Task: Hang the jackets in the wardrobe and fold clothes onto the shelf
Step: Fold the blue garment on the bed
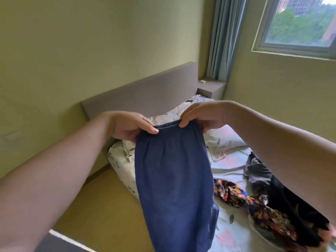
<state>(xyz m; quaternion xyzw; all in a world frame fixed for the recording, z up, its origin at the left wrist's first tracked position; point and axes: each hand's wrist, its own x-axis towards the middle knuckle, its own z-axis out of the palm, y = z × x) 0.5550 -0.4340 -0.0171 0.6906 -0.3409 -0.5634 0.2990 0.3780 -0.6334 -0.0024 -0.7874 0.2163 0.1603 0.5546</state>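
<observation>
Here, a person's two bare arms reach forward over a bed (229,170), holding up a navy blue garment (172,179) by its waistband (169,125). The left hand (131,126) pinches one end of the band between thumb and curled fingers. The right hand (201,116) pinches the other end the same way, fingers bent over the top edge. Held like this, the cloth hangs straight down and fairly flat, which looks like a way of squaring it up before folding.

The garment (trousers or shorts; its lower end runs out of frame) is a soft, matte fabric, gathered into small puckers under an elastic band. It hangs in the air above the near edge of the bed.

The bed has a pale cover printed with leaves and flowers, and a matching pillow (227,139) near a plain grey headboard (145,91). To the right lie a crumpled dark floral-print garment (258,204) and, just beside it, a heap of black and grey clothing (283,197), limp and unfolded. No wardrobe or shelf is in view. Beyond are yellow-green walls, a pleated blue-grey curtain (223,37) and a window (300,24).
</observation>
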